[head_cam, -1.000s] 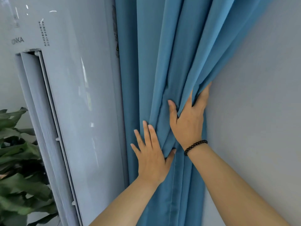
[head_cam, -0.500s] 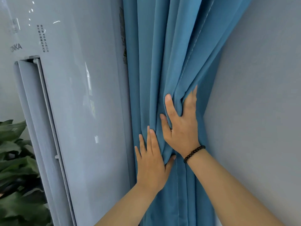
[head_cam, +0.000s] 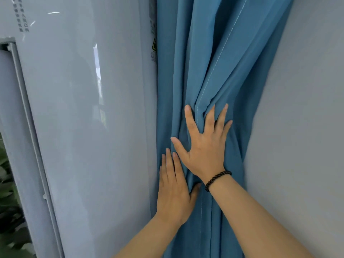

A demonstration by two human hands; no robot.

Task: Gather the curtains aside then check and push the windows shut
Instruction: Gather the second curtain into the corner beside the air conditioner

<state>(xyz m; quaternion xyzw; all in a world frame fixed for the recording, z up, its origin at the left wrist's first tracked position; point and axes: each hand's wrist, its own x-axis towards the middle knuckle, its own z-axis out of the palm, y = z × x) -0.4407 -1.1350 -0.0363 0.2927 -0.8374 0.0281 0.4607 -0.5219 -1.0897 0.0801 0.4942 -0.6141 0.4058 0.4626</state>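
The blue curtain (head_cam: 214, 71) hangs bunched at frame centre, between a white appliance (head_cam: 83, 118) and the wall (head_cam: 307, 127). Right hand (head_cam: 204, 146), fingers spread, presses its folds; left hand (head_cam: 173, 189) lies flat just below.

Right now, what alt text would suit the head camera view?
Two bare hands press a gathered blue fabric curtain flat: the left hand low, the right hand higher with fingers spread. A tall glossy white appliance stands left, a grey wall right.
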